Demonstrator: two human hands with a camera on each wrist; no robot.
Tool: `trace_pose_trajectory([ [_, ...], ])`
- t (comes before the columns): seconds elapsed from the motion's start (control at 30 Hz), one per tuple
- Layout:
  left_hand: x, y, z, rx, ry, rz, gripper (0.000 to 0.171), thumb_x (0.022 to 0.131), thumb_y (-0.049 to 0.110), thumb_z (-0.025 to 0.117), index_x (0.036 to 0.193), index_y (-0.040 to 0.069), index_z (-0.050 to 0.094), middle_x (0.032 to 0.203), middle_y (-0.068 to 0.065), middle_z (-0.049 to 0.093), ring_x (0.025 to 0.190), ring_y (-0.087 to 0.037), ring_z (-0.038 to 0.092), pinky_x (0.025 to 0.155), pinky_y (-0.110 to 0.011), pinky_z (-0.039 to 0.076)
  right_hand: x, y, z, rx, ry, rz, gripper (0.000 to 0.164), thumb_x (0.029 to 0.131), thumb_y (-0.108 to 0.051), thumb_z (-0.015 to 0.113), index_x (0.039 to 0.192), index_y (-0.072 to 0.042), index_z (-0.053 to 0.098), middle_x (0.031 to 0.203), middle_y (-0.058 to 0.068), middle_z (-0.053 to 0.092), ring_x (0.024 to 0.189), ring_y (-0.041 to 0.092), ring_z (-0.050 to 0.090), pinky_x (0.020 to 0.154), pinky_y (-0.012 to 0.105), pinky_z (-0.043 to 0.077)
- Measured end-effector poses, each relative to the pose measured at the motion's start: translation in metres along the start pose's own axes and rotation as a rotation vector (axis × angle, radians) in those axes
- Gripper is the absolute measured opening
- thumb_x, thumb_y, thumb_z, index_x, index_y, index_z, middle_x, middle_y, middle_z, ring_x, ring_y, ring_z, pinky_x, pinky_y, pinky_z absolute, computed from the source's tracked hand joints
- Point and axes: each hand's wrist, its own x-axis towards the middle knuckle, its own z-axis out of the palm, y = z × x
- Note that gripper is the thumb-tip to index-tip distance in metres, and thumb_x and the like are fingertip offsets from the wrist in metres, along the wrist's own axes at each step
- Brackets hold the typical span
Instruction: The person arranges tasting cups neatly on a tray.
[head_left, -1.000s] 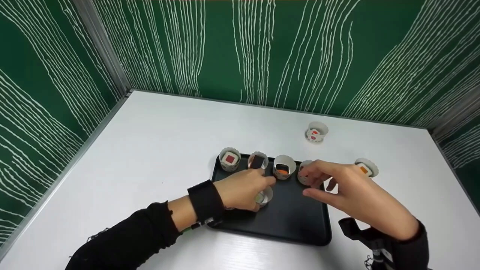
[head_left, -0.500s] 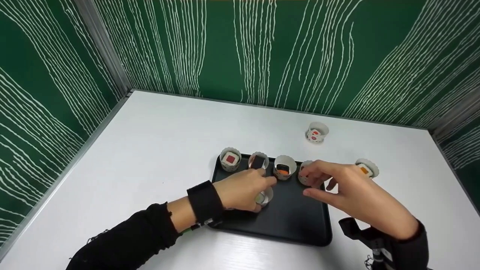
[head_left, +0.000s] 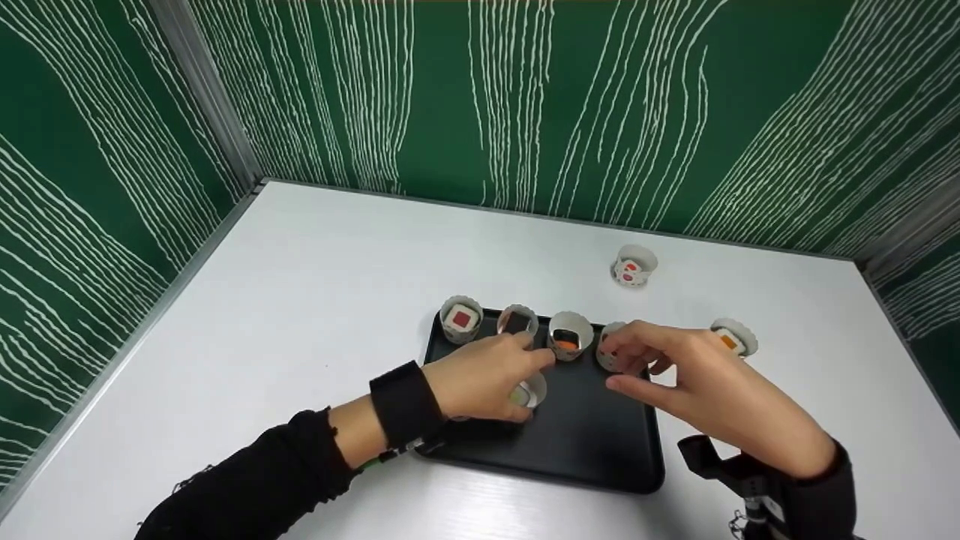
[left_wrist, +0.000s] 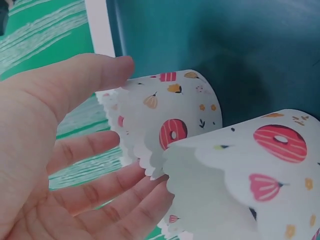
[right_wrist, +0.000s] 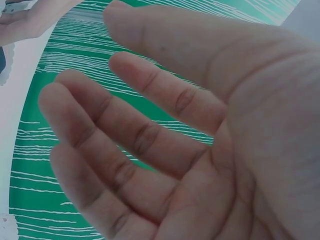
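Observation:
My left hand [head_left: 487,376] hovers over the black tray [head_left: 585,442], thumb and fingers spread about the rim of a paper baking cup [head_left: 532,391] printed with donuts and flowers. In the left wrist view the thumb tip lies close to the rim of one such cup [left_wrist: 185,110]; whether it touches is unclear. A second cup [left_wrist: 285,175] leans into view beside it. My right hand [head_left: 697,367] hangs over the tray's right edge with loosely bent fingers holding nothing, partly covering another cup [head_left: 609,356]. The right wrist view shows that palm bare [right_wrist: 150,150].
Along the tray's back edge stand cups with a red-centred piece [head_left: 460,319], a dark piece [head_left: 516,322] and a black-and-orange piece [head_left: 566,339]. Off the tray, two cups stand on the white table, one farther back [head_left: 634,266], one to the right [head_left: 733,337]. Green walls [head_left: 435,97] enclose it.
My left hand's thumb and fingertips have shifted slightly to the right, and the fingers look a little wider apart. The right hand and the cups stay in place.

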Motion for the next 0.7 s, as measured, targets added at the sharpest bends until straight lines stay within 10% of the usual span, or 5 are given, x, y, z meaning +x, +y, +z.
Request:
trace_pose_trajectory([
  [0.43,-0.019,-0.01,-0.019,-0.138,0.19,-0.021,0.058,0.095,0.04,0.083,0.141,0.011,0.063,0.119,-0.01,0.066,0.097,-0.02,0.065,0.084,-0.037,0.059,0.003,0.002,0.0,0.013,-0.018,0.044,0.024,0.099,-0.029,0.08,0.122,-0.027,0.074,0.107,-0.018,0.076,0.095,0.0,0.072,0.082,0.026,0.06],
  [0.7,-0.041,-0.018,-0.024,-0.251,0.338,-0.142,0.063,0.095,0.042,0.083,0.147,0.014,0.062,0.127,-0.009,0.068,0.111,-0.025,0.067,0.1,-0.046,0.057,0.004,0.007,0.0,0.005,0.005,0.043,0.031,0.099,-0.028,0.08,0.128,-0.025,0.07,0.116,-0.012,0.073,0.101,0.008,0.075,0.086,0.028,0.062],
])
